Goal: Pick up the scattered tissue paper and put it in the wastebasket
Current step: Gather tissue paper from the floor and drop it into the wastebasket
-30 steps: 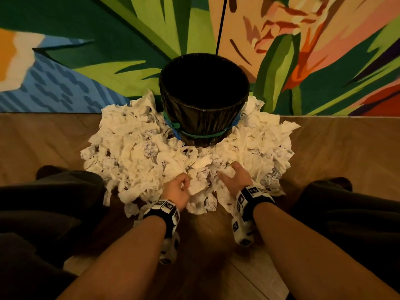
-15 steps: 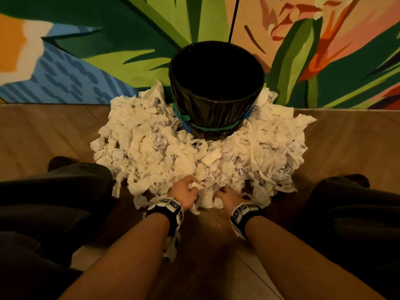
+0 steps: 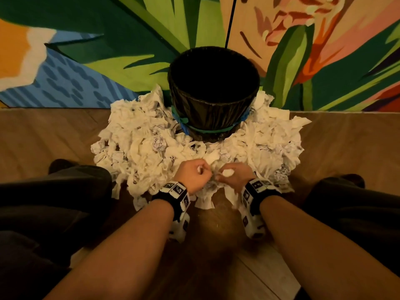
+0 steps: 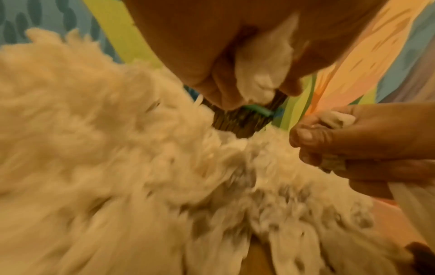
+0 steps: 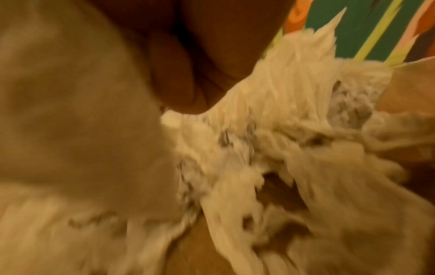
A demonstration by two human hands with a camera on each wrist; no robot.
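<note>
Since the earlier head frames, both fists have been lifted slightly off the near edge of the tissue paper [image 3: 151,152], heaped at frame centre round the wastebasket [image 3: 213,100], whose dark inside shows no paper. At the top of the left wrist view, the left hand [image 4: 235,61] is seen clenched on a white wad, so a first carry is judged imminent. Although blurred, the right wrist view shows the right hand [image 5: 188,70] curled above the heap, with tissue gripped in it.

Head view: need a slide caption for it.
Both hands, left and right, grip tissue paper before the black wastebasket.
</note>
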